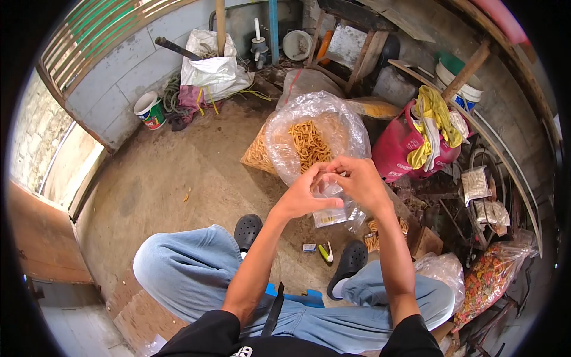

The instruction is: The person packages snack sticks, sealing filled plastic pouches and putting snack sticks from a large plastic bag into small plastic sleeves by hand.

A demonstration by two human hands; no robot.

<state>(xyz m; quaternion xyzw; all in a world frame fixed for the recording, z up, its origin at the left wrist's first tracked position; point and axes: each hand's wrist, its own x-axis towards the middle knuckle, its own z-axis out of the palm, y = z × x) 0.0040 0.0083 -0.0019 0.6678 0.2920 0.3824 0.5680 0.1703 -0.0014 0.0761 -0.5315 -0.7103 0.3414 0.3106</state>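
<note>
Clear plastic [331, 189] is showing between my curled left hand [299, 195] and right hand [364, 183], I can't tell if they're gripping, and loose fingers could be letting it slip down.

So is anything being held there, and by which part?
Yes, a small clear plastic bag, by its upper end. The left hand seems to pinch it there; the right hand's exact grip can't be told.

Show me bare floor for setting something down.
The widest mostly bare floor lies between the small bucket, big open bag and left shoe. It's crowded right of the right shoe and around the pink barrel.
</note>
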